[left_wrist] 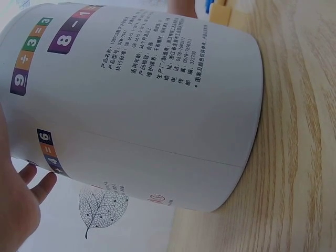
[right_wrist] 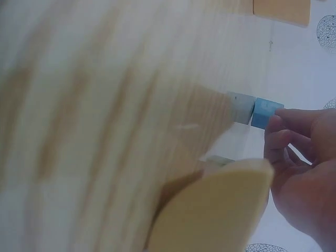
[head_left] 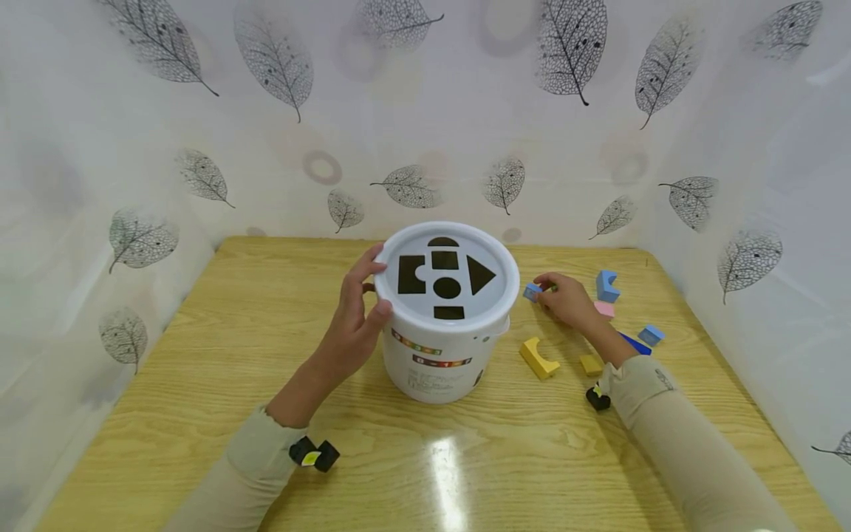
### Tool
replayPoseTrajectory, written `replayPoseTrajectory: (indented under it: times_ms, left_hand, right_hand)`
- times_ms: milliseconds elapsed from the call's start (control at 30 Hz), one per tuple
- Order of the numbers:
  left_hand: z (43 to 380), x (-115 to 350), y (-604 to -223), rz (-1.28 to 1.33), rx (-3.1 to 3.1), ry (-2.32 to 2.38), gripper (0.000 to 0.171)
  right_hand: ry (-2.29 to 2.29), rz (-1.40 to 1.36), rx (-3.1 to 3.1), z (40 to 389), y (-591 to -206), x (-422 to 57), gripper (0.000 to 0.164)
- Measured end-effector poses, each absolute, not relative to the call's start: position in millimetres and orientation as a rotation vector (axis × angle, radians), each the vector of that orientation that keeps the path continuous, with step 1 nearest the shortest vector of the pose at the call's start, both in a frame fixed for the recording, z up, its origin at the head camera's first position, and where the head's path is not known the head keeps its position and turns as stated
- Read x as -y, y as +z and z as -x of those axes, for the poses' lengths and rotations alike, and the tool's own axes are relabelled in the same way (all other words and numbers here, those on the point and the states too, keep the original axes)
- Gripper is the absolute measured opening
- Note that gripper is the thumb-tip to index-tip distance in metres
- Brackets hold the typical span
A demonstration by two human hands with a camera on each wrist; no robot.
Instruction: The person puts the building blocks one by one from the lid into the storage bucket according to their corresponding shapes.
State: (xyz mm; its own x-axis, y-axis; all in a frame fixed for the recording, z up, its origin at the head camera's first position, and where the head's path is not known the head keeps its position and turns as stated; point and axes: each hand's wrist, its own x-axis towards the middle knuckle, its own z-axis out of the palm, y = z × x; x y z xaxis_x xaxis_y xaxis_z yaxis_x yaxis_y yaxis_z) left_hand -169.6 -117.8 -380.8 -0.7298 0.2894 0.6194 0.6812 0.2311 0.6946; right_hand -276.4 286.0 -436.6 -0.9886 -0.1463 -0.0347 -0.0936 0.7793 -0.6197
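Observation:
A white bucket (head_left: 435, 369) stands upright, topped by a white lid (head_left: 425, 307) with several shaped cutouts. My left hand (head_left: 352, 314) holds the bucket at its upper left side, thumb in front and fingers farther back at the lid's rim. In the left wrist view, printed sums and text cover the bucket's wall (left_wrist: 142, 115). To the right of the bucket, my right hand (head_left: 565, 299) pinches a small light blue block (head_left: 532, 292) low over the table. The right wrist view shows this blue block (right_wrist: 266, 113) at the fingertips, beside its reflection on the tabletop.
Near the right forearm lie a yellow arch block (head_left: 537, 360), a small yellow block (head_left: 590, 365), a blue arch block (head_left: 606, 287), a pink block (head_left: 604, 309), a dark blue block (head_left: 636, 344) and another light blue block (head_left: 651, 335). Leaf-patterned sheeting (head_left: 266, 192) surrounds the wooden table (head_left: 266, 295).

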Motion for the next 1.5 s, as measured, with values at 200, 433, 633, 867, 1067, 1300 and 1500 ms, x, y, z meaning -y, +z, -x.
replayPoseTrajectory:
  times_ms: [200, 433, 633, 867, 1067, 1300, 1500]
  left_hand:
    - [170, 118, -381, 0.902, 2.143, -1.497, 0.071]
    - [171, 117, -381, 0.907, 2.128, -1.487, 0.071]
    - [171, 117, -381, 0.907, 2.123, -1.469, 0.070]
    - [170, 116, -382, 0.903, 2.116, -1.460, 0.068]
    - [171, 115, -382, 0.906, 2.108, -1.479, 0.068]
    - [170, 115, -382, 0.899, 2.113, -1.512, 0.069]
    - [170, 115, -382, 0.898, 2.111, -1.516, 0.070]
  right_hand:
    - [-1.037, 0.193, -2.867, 274, -435, -285, 0.038]
    - [-0.991, 0.232, -2.912, 270, -432, -285, 0.036]
    - [-1.032, 0.239, -2.899, 263, -425, -281, 0.034]
    - [-1.108, 0.246, -2.880, 253, -402, -274, 0.035]
    - [-1.144, 0.295, -2.919, 242, -373, -268, 0.036]
    - [-1.253, 0.319, -2.945, 224, -337, -256, 0.037]
    - [-1.274, 0.346, -2.968, 213, -316, -249, 0.037]
